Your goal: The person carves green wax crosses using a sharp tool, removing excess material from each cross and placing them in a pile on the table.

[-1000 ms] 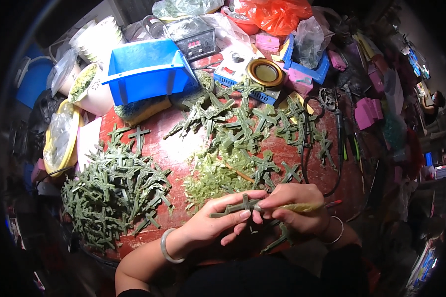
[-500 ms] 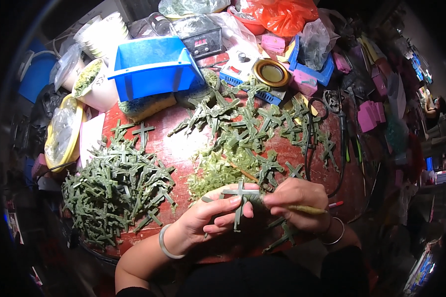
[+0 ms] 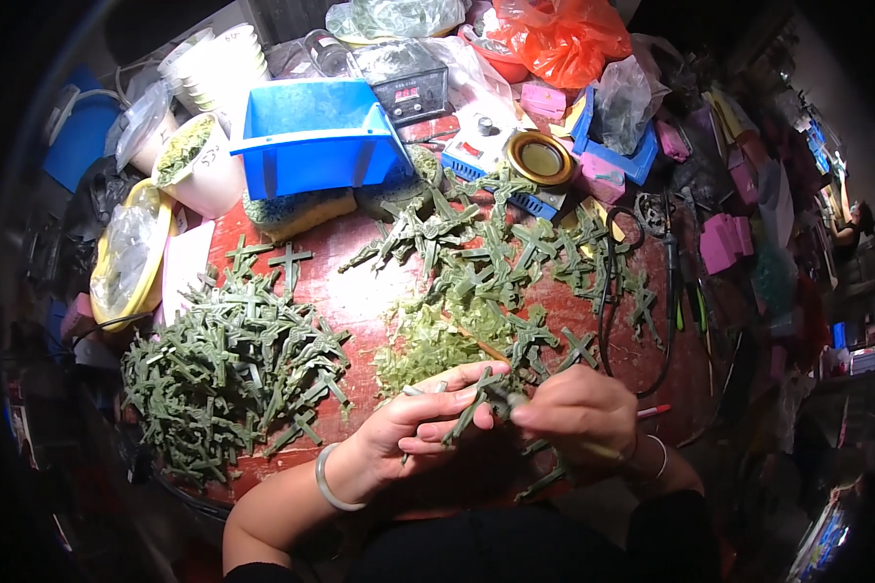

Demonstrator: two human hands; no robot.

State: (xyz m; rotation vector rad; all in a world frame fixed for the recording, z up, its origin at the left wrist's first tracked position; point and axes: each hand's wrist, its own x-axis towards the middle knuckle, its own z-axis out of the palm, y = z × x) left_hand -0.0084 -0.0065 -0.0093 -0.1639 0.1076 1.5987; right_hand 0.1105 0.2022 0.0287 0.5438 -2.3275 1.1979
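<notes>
My left hand (image 3: 413, 420) is closed on a green cross (image 3: 474, 403), pinched at the fingertips and tilted. Another narrow green piece shows between its fingers, its shape partly hidden. Close against the cross is my right hand (image 3: 578, 413), fingers closed round a slim tool with a yellowish handle (image 3: 605, 451); its working end is blurred. Beyond my hands lies a pile of pale green shavings (image 3: 413, 355) with a thin orange-brown stick (image 3: 478, 340) on it. On the left is a large heap of green crosses (image 3: 228, 384). More translucent-edged crosses (image 3: 476, 257) spread behind the shavings.
A blue bin (image 3: 311, 141) rests on a sponge-like block (image 3: 301, 216) at the back. Beside it stand a dark box with a lit display (image 3: 408, 92) and a small heater with a round brass-coloured dish (image 3: 540, 157). A black cable (image 3: 603, 301) loops over the red table (image 3: 345, 325) at right.
The cross in my left hand has turned from upright, face-on, to tilted. My right hand has shifted slightly left, its tool handle now mostly hidden. The view has moved a little.
</notes>
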